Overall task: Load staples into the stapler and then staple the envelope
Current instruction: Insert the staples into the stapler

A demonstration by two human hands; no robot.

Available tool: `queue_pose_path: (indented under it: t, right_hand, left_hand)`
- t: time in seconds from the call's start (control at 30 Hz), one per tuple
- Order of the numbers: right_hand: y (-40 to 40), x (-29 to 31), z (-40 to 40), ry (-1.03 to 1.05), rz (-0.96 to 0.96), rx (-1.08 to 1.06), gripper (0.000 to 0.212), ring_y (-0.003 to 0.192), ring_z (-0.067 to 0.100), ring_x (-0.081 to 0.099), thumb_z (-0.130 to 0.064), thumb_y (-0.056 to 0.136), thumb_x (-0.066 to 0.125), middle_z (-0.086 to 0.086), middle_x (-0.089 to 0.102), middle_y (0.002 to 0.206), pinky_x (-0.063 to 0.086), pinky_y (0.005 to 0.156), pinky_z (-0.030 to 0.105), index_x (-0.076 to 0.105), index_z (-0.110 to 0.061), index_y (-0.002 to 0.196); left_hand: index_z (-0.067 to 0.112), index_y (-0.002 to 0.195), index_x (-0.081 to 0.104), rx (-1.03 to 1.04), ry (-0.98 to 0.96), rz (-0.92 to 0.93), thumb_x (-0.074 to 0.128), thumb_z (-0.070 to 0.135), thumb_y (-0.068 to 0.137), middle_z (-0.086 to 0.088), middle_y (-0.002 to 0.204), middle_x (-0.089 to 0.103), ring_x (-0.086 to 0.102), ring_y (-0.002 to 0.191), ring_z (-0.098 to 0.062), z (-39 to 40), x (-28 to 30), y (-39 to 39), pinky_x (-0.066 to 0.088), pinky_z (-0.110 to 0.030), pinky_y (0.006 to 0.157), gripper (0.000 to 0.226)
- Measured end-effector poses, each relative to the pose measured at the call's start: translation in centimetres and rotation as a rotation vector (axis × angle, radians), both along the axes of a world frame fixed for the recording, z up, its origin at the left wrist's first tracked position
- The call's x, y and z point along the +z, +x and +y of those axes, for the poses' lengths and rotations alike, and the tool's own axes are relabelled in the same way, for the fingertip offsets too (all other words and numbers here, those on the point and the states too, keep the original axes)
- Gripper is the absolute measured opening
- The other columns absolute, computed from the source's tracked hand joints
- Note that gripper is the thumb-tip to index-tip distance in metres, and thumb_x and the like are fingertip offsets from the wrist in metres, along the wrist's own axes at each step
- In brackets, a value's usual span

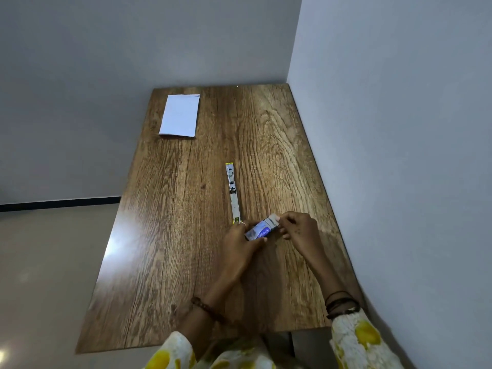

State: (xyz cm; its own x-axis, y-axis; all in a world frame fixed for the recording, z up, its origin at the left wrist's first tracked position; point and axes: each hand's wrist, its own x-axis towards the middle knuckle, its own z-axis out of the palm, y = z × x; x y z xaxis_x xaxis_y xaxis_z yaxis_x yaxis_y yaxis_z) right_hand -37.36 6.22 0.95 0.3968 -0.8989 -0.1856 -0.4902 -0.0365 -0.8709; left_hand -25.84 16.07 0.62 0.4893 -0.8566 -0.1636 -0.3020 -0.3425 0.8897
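A small blue-and-white staple box [258,231] is held just above the wooden table [173,209], right of centre. My left hand [241,242] grips its near end. My right hand [296,226] pinches the white inner tray, which sticks out of the box's far end. The stapler [233,193] lies flat on the table, folded fully open into one long strip, its near tip touching my left fingers. A white envelope [180,115] lies flat at the far left corner, well away from both hands.
A grey wall runs along the table's right edge and another behind its far edge. The floor drops away to the left of the table. Yellow-patterned sleeves and wrist bands show at the near edge.
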Motion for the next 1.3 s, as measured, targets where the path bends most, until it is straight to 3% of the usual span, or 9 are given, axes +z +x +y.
queue_pose_path:
  t: [0.1,0.2,0.4,0.6,0.77,0.87,1.07,1.2,1.3]
  right_hand:
    - [0.1,-0.8,-0.2,-0.026,0.035,-0.05,0.022,0.043,-0.001,0.055,-0.019,0.089,0.059,-0.003,0.058,0.055,0.048,0.05,0.02,0.068,-0.003,0.078]
    - [0.5,-1.3,-0.4,-0.11,0.071,-0.101,0.022,0.055,0.022,0.062,-0.019,0.09,0.058,0.009,0.063,0.061,0.051,0.058,0.035,0.067,-0.003,0.077]
    - [1.3,-1.9,-0.4,-0.205,0.136,-0.164,0.017,0.07,0.024,0.066,-0.021,0.091,0.057,0.009,0.07,0.08,0.041,0.054,0.022,0.066,-0.007,0.087]
    - [3.6,0.3,-0.8,-0.364,0.193,-0.171,0.025,0.093,0.024,0.058,-0.023,0.089,0.058,0.01,0.06,0.103,0.041,0.07,0.027,0.06,-0.008,0.108]
    - [9.0,1.8,-1.3,-0.41,0.148,-0.04,0.02,0.093,0.023,0.061,-0.022,0.09,0.056,0.008,0.065,0.103,0.039,0.07,0.025,0.061,-0.009,0.105]
    - [12.0,1.2,-1.3,-0.322,0.24,0.027,0.03,0.092,0.025,0.062,-0.029,0.088,0.06,0.01,0.066,0.101,0.043,0.071,0.029,0.058,-0.006,0.108]
    - [14.3,0.7,-0.9,-0.369,0.468,0.06,0.033,0.094,0.027,0.061,-0.028,0.089,0.058,0.014,0.062,0.11,0.042,0.069,0.03,0.056,-0.004,0.112]
    - [14.0,1.5,-0.6,-0.195,0.358,-0.007,0.028,0.079,0.02,0.061,-0.03,0.084,0.064,0.008,0.069,0.094,0.035,0.05,0.021,0.064,-0.008,0.102]
    - [13.0,2.8,0.9,-0.178,0.236,-0.009,0.025,0.08,0.018,0.059,-0.024,0.082,0.066,0.006,0.064,0.089,0.031,0.052,0.016,0.063,-0.008,0.102]
  left_hand:
    - [0.013,0.106,0.062,-0.025,-0.012,-0.316,0.065,0.026,0.081,0.005,0.096,0.053,0.046,0.092,-0.011,-0.2,-0.7,-0.2,0.041,-0.021,0.076,0.029]
    - [0.012,0.102,0.061,0.022,0.02,-0.449,0.062,0.032,0.083,-0.001,0.098,0.052,0.042,0.092,-0.014,-0.2,-1.3,-0.1,0.046,-0.031,0.075,0.028]
    - [0.011,0.101,0.059,0.049,-0.016,-0.476,0.065,0.034,0.08,-0.001,0.1,0.046,0.042,0.09,-0.011,0.0,-1.8,0.4,0.042,-0.026,0.074,0.031]
    - [0.012,0.104,0.058,0.238,-0.12,-0.21,0.063,0.03,0.084,0.003,0.103,0.046,0.048,0.087,-0.009,-0.4,0.0,2.8,0.037,-0.012,0.069,0.028]
    - [0.02,0.116,0.053,0.342,-0.138,0.078,0.046,0.035,0.093,0.001,0.109,0.058,0.055,0.103,-0.015,-2.2,-0.1,6.3,0.045,-0.032,0.088,0.028]
    - [0.032,0.099,0.057,0.355,-0.148,0.299,0.041,0.035,0.095,0.003,0.1,0.063,0.059,0.097,-0.013,-3.5,-0.5,7.5,0.047,-0.038,0.092,0.017]
    - [0.017,0.096,0.06,0.418,-0.209,0.49,0.04,0.021,0.097,-0.002,0.092,0.065,0.063,0.088,-0.012,-4.8,0.0,7.7,0.051,-0.02,0.078,0.02]
    - [0.003,0.112,0.056,0.441,-0.18,0.674,0.038,0.023,0.097,-0.002,0.094,0.063,0.061,0.087,-0.009,-5.3,-0.3,8.3,0.051,-0.012,0.067,0.031]
    - [0.007,0.1,0.061,0.392,-0.077,0.86,0.039,0.034,0.096,-0.003,0.086,0.062,0.06,0.076,-0.011,-6.1,0.2,9.0,0.05,-0.022,0.065,0.035]
